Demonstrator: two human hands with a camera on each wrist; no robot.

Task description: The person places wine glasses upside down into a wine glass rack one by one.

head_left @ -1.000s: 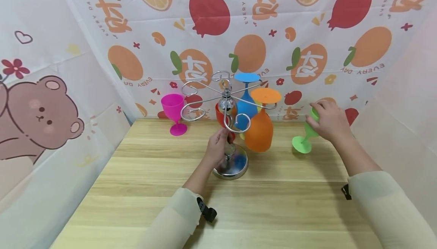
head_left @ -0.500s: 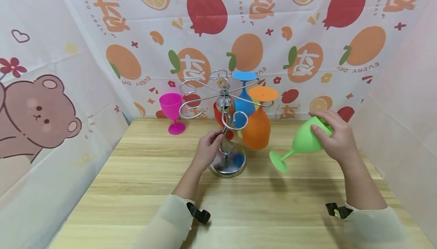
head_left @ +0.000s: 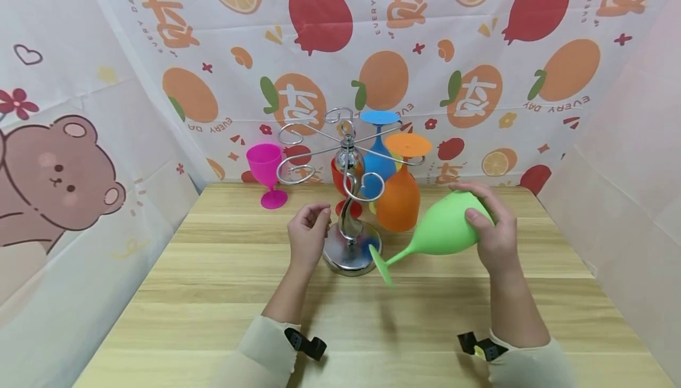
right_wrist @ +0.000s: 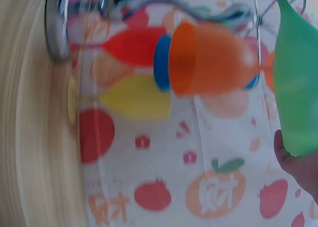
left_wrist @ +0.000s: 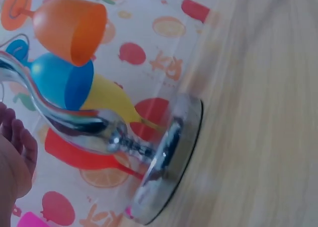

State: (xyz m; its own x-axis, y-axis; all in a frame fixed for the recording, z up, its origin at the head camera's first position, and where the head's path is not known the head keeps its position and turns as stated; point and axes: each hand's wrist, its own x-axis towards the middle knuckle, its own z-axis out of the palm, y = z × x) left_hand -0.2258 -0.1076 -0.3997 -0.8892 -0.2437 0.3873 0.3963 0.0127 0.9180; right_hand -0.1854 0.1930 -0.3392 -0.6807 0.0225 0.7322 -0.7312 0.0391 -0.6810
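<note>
A green goblet (head_left: 447, 225) is held by my right hand (head_left: 497, 234) round its bowl near the rim. It is tilted nearly sideways, its foot pointing left and down in front of the silver goblet rack (head_left: 351, 219). Just left of the rack's stem, my left hand (head_left: 308, 235) has loosely curled fingers with nothing in them. The left wrist view shows those fingers (left_wrist: 17, 132) apart from the stem. An orange goblet (head_left: 398, 201) and a blue goblet (head_left: 379, 160) hang upside down from the rack's right-hand hooks. The other hooks in sight carry no goblet.
A magenta goblet (head_left: 266, 166) stands upright at the table's back left. Behind the rack stand a red goblet (head_left: 340, 178) and a yellow goblet (right_wrist: 136, 98), partly hidden in the head view. Printed cloth (head_left: 213, 157) rises behind the wooden table (head_left: 213, 317).
My right hand has lifted the green goblet off the table and brought it left toward the rack, tilting it over. My left hand has let go of the rack's stem and drawn slightly left.
</note>
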